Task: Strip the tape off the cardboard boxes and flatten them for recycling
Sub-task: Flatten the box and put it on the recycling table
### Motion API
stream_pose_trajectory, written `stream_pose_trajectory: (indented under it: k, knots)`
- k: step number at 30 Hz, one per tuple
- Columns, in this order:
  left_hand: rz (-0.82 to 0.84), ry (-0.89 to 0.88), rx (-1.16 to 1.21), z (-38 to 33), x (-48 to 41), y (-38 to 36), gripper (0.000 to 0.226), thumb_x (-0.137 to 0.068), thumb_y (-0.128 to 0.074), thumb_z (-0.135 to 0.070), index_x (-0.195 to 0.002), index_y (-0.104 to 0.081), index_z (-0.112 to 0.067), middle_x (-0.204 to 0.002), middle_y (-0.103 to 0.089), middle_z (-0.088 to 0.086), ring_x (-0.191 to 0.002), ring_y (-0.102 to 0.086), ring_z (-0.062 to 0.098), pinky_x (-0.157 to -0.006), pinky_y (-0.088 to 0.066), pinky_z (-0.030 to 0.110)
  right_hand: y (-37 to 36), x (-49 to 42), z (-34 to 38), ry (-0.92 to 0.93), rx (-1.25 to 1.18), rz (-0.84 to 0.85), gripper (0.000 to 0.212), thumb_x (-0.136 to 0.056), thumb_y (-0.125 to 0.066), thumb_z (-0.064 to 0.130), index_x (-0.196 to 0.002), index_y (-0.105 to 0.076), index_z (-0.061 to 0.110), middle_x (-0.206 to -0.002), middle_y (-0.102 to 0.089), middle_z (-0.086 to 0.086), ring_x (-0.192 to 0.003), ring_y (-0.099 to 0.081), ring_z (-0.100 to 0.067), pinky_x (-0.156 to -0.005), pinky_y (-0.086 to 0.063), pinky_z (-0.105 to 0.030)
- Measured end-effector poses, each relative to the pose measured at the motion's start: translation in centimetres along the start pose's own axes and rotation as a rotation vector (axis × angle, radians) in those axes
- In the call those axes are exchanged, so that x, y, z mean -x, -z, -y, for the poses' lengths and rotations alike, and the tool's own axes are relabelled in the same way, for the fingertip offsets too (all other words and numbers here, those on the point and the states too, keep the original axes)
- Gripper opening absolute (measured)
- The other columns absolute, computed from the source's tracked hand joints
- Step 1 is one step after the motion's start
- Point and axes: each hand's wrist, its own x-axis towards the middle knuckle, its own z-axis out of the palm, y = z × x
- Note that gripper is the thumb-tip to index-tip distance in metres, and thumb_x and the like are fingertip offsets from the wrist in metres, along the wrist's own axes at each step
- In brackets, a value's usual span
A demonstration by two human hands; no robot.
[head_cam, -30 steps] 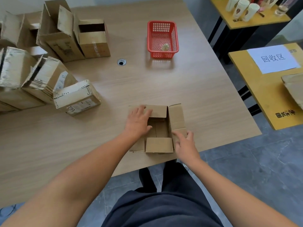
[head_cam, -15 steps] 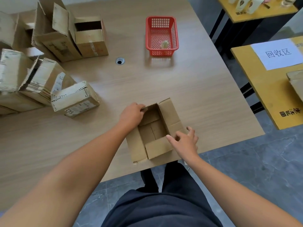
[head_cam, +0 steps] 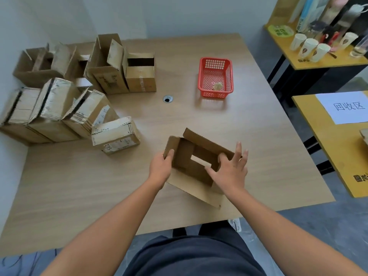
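Note:
A small open cardboard box (head_cam: pixel 194 183) is tilted up off the wooden table (head_cam: pixel 249 140), its opening facing me, a gap showing between its bottom flaps. My left hand (head_cam: pixel 160 169) grips the box's left wall, thumb inside. My right hand (head_cam: pixel 231 169) is on the box's right side, thumb hooked inside and the other fingers spread straight above the edge. Several more boxes (head_cam: pixel 115 135), some still taped, crowd the table's left side.
A red plastic basket (head_cam: pixel 216 65) holding a wad of tape stands at the far middle. A cable hole (head_cam: pixel 167 99) lies in the tabletop. To the right is a yellow table (head_cam: pixel 342 156) with a paper sign (head_cam: pixel 349 107); another behind holds paper cups (head_cam: pixel 310 47).
The box has been lifted and turned from lying on the table to tilted toward me. Both hands shifted with it; the camera view pulled back.

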Motion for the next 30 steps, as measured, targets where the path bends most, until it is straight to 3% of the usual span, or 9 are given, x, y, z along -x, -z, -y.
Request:
stream_pose_trajectory:
  k: [3, 6, 9, 12, 14, 17, 21, 27, 30]
  knots:
    - [-0.028, 0.074, 0.222, 0.8, -0.4, 0.8, 0.018, -0.104, -0.051, -0.045, -0.107, -0.064, -0.032, -0.108, -0.071, -0.007, -0.105, -0.067, 0.021, -0.093, -0.056, 0.044, 0.2, -0.3, -0.4, 0.091, -0.219, -0.103, 0.026, -0.094, -0.069, 0.021, -0.101, -0.045, 0.027, -0.162, 0.009, -0.001, -0.148, -0.019, -0.044, -0.105, -0.046, -0.053]
    - [0.046, 0.039, 0.240, 2.5, -0.4, 2.0, 0.024, -0.107, -0.049, -0.035, -0.127, -0.060, -0.028, -0.114, -0.069, -0.007, -0.108, -0.066, 0.017, -0.093, -0.057, 0.036, 0.4, -0.3, -1.7, 0.165, -0.438, -0.176, 0.046, -0.094, -0.052, -0.008, -0.110, -0.038, 0.033, -0.147, -0.025, 0.000, -0.102, -0.060, -0.033, -0.079, -0.056, -0.043]
    - [0.148, 0.028, 0.245, 4.3, 0.4, 3.1, 0.026, -0.103, -0.051, -0.017, -0.117, -0.062, -0.035, -0.110, -0.071, -0.004, -0.106, -0.067, 0.020, -0.088, -0.057, 0.034, 0.1, -0.1, -3.3, 0.120, -0.641, -0.146, 0.048, -0.098, -0.050, -0.004, -0.121, -0.029, 0.033, -0.107, -0.058, 0.003, -0.081, -0.063, -0.024, -0.062, -0.048, -0.024]
    - [0.225, 0.142, 0.325, 5.2, 1.3, 4.4, 0.038, -0.080, -0.054, -0.018, -0.115, -0.061, -0.033, -0.113, -0.066, 0.012, -0.099, -0.062, 0.029, -0.073, -0.051, 0.034, 0.0, -0.2, -4.6, 0.027, -0.852, -0.016, 0.054, -0.098, -0.049, -0.006, -0.131, -0.042, 0.037, -0.106, -0.065, 0.007, -0.089, -0.066, -0.008, -0.073, -0.053, -0.015]
    - [0.334, 0.203, 0.478, 5.7, 1.5, 5.4, 0.057, -0.069, -0.054, -0.022, -0.126, -0.057, -0.023, -0.120, -0.063, 0.018, -0.097, -0.061, 0.031, -0.071, -0.052, 0.036, 0.1, -0.2, -5.6, -0.001, -0.935, 0.110, 0.060, -0.096, -0.047, -0.010, -0.126, -0.061, 0.040, -0.114, -0.068, 0.006, -0.097, -0.067, -0.004, -0.080, -0.056, -0.019]
    - [0.422, 0.297, 0.606, 5.9, 1.3, 6.7, 0.059, -0.085, -0.057, -0.043, -0.138, -0.056, -0.019, -0.126, -0.067, 0.019, -0.100, -0.067, 0.036, -0.083, -0.057, 0.045, 0.1, 0.1, -7.4, -0.062, -1.050, 0.323, 0.062, -0.093, -0.042, -0.018, -0.121, -0.071, 0.030, -0.113, -0.075, 0.002, -0.106, -0.071, -0.013, -0.083, -0.058, -0.022]
    - [0.422, 0.289, 0.218, 4.1, 0.6, 5.9, 0.071, -0.085, -0.049, -0.079, -0.131, -0.059, -0.026, -0.129, -0.066, 0.003, -0.115, -0.067, 0.029, -0.093, -0.058, 0.048, 0.1, 0.2, -9.6, -0.058, -0.953, 0.508, 0.061, -0.089, -0.043, -0.023, -0.123, -0.071, 0.019, -0.119, -0.074, -0.008, -0.119, -0.066, -0.027, -0.103, -0.054, -0.035]
    - [0.407, 0.255, 0.043, 1.8, 1.0, 3.1, 0.038, -0.091, -0.069, -0.052, -0.122, -0.058, -0.033, -0.125, -0.064, -0.003, -0.107, -0.067, 0.013, -0.078, -0.061, 0.038, 0.5, -0.6, -10.7, -0.004, -0.847, 0.704, 0.074, -0.086, -0.047, -0.018, -0.141, -0.054, 0.031, -0.126, -0.061, -0.020, -0.125, -0.058, -0.034, -0.112, -0.043, -0.054]
    - [0.461, 0.278, 0.058, 1.9, 1.0, 2.8, 0.030, -0.096, -0.067, -0.041, -0.126, -0.060, -0.039, -0.127, -0.065, -0.003, -0.109, -0.067, 0.014, -0.081, -0.058, 0.037, 0.8, -1.2, -10.7, 0.012, -0.824, 0.786, 0.087, -0.075, -0.053, -0.006, -0.149, -0.041, 0.040, -0.113, -0.055, -0.017, -0.107, -0.058, -0.031, -0.102, -0.047, -0.049]
